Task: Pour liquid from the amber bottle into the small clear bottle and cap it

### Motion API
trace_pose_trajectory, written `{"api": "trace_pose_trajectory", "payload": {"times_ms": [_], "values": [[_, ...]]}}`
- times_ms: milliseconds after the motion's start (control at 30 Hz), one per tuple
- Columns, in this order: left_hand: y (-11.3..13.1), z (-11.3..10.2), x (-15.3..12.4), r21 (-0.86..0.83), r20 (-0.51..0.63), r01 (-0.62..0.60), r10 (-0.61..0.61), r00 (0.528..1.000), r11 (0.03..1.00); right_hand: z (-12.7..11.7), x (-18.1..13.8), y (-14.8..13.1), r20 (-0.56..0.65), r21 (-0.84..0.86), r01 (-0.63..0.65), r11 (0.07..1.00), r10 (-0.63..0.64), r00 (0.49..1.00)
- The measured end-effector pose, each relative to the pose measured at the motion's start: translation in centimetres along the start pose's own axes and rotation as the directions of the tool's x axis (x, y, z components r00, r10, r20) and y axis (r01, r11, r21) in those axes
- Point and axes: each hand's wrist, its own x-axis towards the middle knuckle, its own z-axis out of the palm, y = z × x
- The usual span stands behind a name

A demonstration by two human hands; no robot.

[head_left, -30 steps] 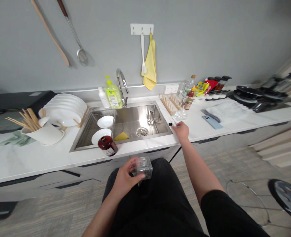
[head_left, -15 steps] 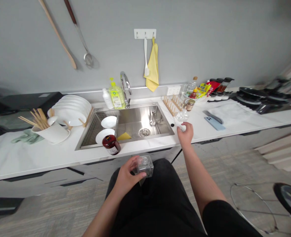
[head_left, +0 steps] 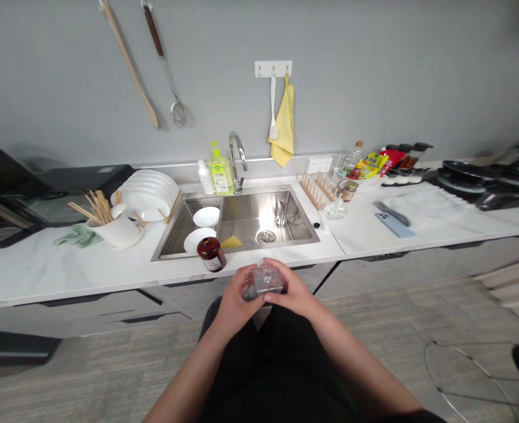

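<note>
My left hand (head_left: 236, 298) and my right hand (head_left: 295, 289) are both closed around a clear square bottle (head_left: 267, 278), one on each side. Its round mouth faces up and shows no cap. The bottle is over my lap, just in front of the counter edge. On the counter close by, to the left, stands a dark red-brown bottle (head_left: 211, 254) with a pale label. A small black cap (head_left: 316, 225) and a small white piece (head_left: 325, 227) lie right of the sink. Another clear glass container (head_left: 335, 209) sits behind them.
The steel sink (head_left: 314, 236) holds white bowls (head_left: 206, 217) and a yellow cloth or sponge (head_left: 231, 241). Dish soap (head_left: 221, 173) stands by the faucet (head_left: 237, 155). White plates (head_left: 147, 194) and a utensil holder (head_left: 117, 231) are left; a phone (head_left: 395, 225) lies right.
My right hand has come from the counter right of the sink to the clear bottle and now grips it with my left. The view has shifted slightly.
</note>
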Motion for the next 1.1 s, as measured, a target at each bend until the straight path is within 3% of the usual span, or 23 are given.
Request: {"api": "trace_pose_trajectory", "payload": {"times_ms": [100,200,267,300,367,400,433,467,600,733,900,1000,1100], "values": [[0.4,-0.4,-0.6,0.059,0.029,-0.046,0.045,0.999,0.997,0.3,0.2,0.4,-0.005,0.093,-0.062,0.994,0.063,0.998],[0.8,-2.4,-0.9,0.129,0.071,-0.109,0.100,0.992,0.986,0.3,0.2,0.5,-0.030,0.081,-0.074,0.994,0.077,0.997],[0.9,-4.8,-0.7,0.159,-0.069,-0.157,0.170,0.983,0.975,0.0,0.2,0.4,-0.064,0.063,-0.076,0.995,0.081,0.995],[0.9,-6.2,-0.5,0.190,-0.205,-0.176,0.215,0.955,0.966,-0.2,0.3,0.3,-0.084,0.054,-0.078,0.995,0.082,0.993],[0.6,-9.0,0.4,0.312,-0.470,-0.160,0.299,0.831,0.937,-0.7,0.3,0.2,-0.117,0.039,-0.081,0.996,0.085,0.990],[0.3,-10.3,1.0,0.382,-0.548,-0.123,0.331,0.768,0.916,-1.0,0.3,0.2,-0.133,0.034,-0.080,0.996,0.084,0.988],[-0.1,-11.3,1.7,0.437,-0.579,-0.074,0.343,0.739,0.896,-1.2,0.4,0.3,-0.151,0.033,-0.079,0.996,0.083,0.985],[-0.7,-12.1,2.4,0.467,-0.584,-0.027,0.331,0.741,0.884,-1.5,0.4,0.4,-0.171,0.035,-0.078,0.996,0.083,0.982],[-3.4,-13.1,5.1,0.369,-0.517,0.095,0.119,0.848,0.925,-2.3,0.6,1.1,-0.228,0.080,-0.085,0.993,0.102,0.968],[-4.9,-12.7,6.5,0.292,-0.496,0.170,-0.003,0.868,0.941,-2.9,0.5,1.3,-0.239,0.115,-0.097,0.989,0.122,0.963],[-4.5,-13.0,6.6,0.361,-0.527,0.234,-0.010,0.850,0.903,-3.9,0.3,0.8,-0.208,0.158,-0.113,0.981,0.145,0.967],[-3.4,-13.4,7.2,0.371,-0.521,0.183,0.041,0.853,0.910,-4.7,1.2,0.3,-0.178,0.158,-0.107,0.982,0.135,0.975],[-1.7,-14.0,8.8,0.393,-0.443,0.087,0.105,0.890,0.915,-6.0,3.5,-0.5,-0.130,0.111,-0.108,0.988,0.122,0.984]]}}
